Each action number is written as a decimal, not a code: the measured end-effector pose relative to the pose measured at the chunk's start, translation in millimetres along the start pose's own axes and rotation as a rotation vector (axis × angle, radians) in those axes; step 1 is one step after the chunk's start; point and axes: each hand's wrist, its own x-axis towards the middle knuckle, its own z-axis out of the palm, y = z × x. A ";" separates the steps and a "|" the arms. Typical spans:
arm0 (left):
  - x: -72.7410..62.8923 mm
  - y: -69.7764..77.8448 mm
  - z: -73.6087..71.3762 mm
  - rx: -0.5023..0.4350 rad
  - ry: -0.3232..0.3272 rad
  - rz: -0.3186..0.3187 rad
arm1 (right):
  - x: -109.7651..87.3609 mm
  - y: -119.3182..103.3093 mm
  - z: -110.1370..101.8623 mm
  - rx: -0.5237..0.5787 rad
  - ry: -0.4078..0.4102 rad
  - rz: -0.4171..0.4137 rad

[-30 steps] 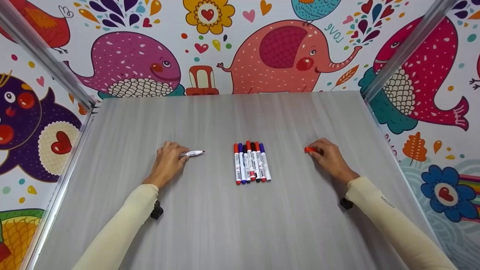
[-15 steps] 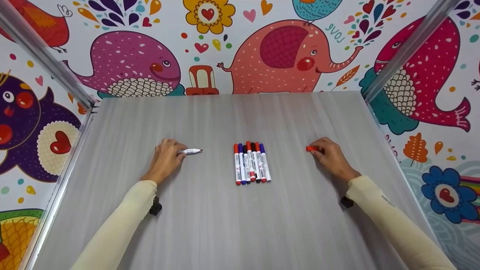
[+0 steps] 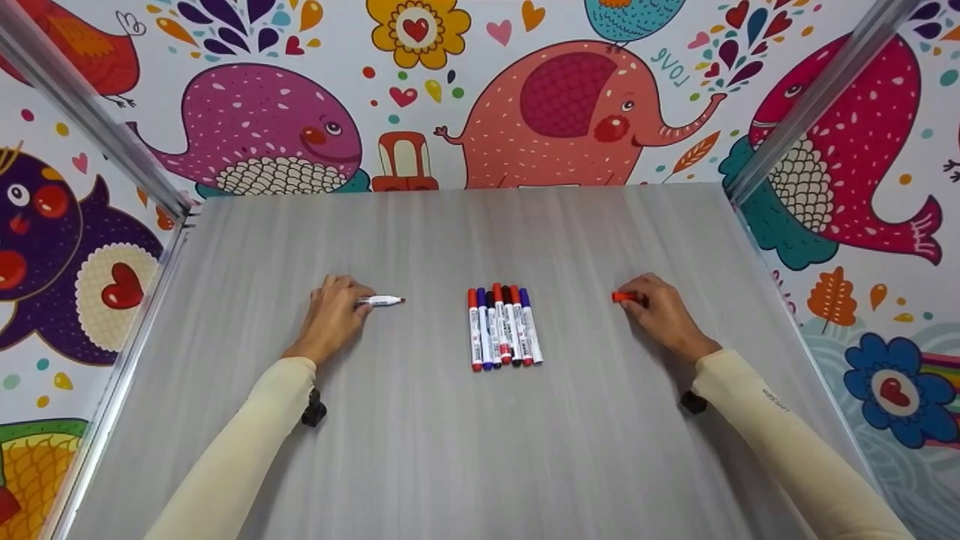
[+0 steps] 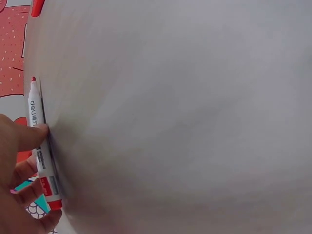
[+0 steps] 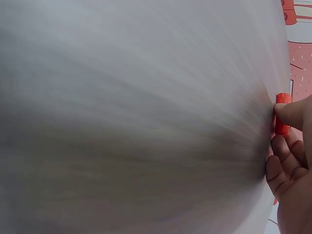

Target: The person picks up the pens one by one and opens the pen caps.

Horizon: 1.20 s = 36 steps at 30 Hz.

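My left hand (image 3: 332,316) pinches an uncapped white marker (image 3: 385,301) on the left side of the table. In the left wrist view the marker (image 4: 38,124) shows a bare red tip, a red end plug and printed lettering, with the thumb (image 4: 34,135) across its barrel. On the right side my right hand (image 3: 664,315) holds a red marker cap (image 3: 622,297) between thumb and fingers. That cap (image 5: 282,113) lies under the thumb in the right wrist view. Between the hands, several capped markers (image 3: 504,326) with red, blue and black caps lie side by side.
The grey wood-grain table (image 3: 480,450) is bordered by metal posts (image 3: 817,97) at its far corners. A wall (image 3: 412,97) printed with cartoon animals stands behind it and along both sides. A red tip (image 4: 37,7) shows at the left wrist view's top edge.
My left hand has shifted slightly left and away from me with the marker. The right hand, still holding the cap, has barely moved. The row of markers stays put.
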 end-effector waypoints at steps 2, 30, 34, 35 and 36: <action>-0.7 0.0 0.1 -0.003 -0.003 -0.006 | 0.3 -0.6 0.1 -0.005 -0.010 0.011; -18.3 3.2 -2.1 -0.023 0.040 -0.048 | -3.8 -10.5 -5.7 0.003 0.012 0.006; -20.5 6.4 -2.2 -0.029 0.039 -0.044 | -3.1 -14.3 -8.1 0.029 0.004 0.025; -20.9 7.1 -2.3 -0.031 0.042 -0.042 | -3.0 -15.0 -8.6 0.035 0.001 0.028; -21.5 7.6 -2.2 -0.032 0.044 -0.042 | -3.1 -15.6 -9.0 0.036 -0.002 0.031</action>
